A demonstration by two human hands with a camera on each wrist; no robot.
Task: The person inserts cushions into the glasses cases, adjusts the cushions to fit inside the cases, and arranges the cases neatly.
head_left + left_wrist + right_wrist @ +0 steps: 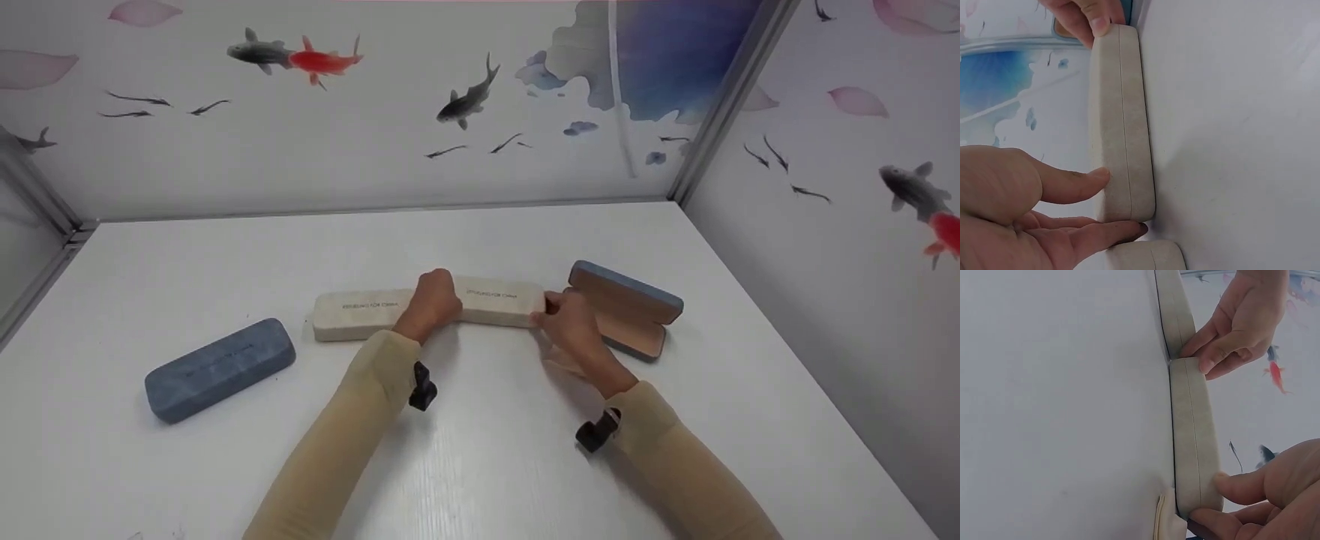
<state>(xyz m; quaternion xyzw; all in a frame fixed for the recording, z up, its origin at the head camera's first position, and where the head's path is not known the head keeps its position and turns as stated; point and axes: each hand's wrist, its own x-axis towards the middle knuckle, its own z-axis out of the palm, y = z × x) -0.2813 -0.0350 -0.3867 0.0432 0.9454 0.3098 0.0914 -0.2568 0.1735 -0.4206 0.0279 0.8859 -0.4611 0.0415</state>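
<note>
Two cream glasses cases lie end to end on the white table, both with closed lids and small printed lettering. My left hand [433, 304] pinches the left end of the right-hand cream case [501, 294], thumb on its side and fingers at its end. Those fingers sit where it meets the left-hand cream case [356, 315]. At the opposite end, my right hand [574, 321] grips the same case between thumb and fingers, as the right wrist view shows. Just beyond that hand, an open blue glasses case [637, 300] shows its tan lining.
A closed blue glasses case [221, 369] lies slanted at the left of the table [480, 465]. Some thin cream cloth [1168, 517] lies by my right hand. Printed panels with fish [469, 97] stand behind and to the right.
</note>
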